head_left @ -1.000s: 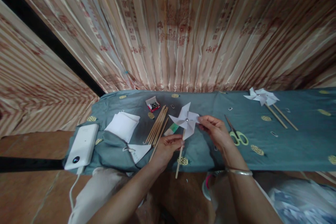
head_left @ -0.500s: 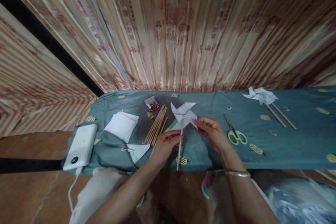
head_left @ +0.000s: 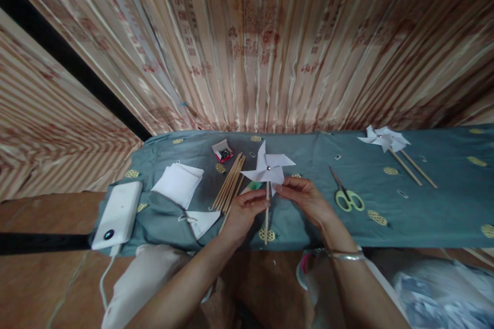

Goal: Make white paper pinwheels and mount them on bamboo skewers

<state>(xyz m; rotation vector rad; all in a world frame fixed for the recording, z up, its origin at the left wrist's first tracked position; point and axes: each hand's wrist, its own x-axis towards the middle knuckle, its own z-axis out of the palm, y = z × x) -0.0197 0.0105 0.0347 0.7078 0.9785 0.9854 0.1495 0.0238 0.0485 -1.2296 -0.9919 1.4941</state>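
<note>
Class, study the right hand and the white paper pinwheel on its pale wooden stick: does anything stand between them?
Nothing visible does: the right hand appears to touch the pinwheel near its bottom, while the left hand holds the stick. The green-handled scissors lie farther right, out of the way.

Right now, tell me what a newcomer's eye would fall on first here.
Most likely the white paper pinwheel at the centre, its wooden stick held in the left hand while the right hand touches a lower blade. Next might come the green-handled scissors lying to its right, then two more pinwheels at the cloth's far right, near the striped curtain.
</note>
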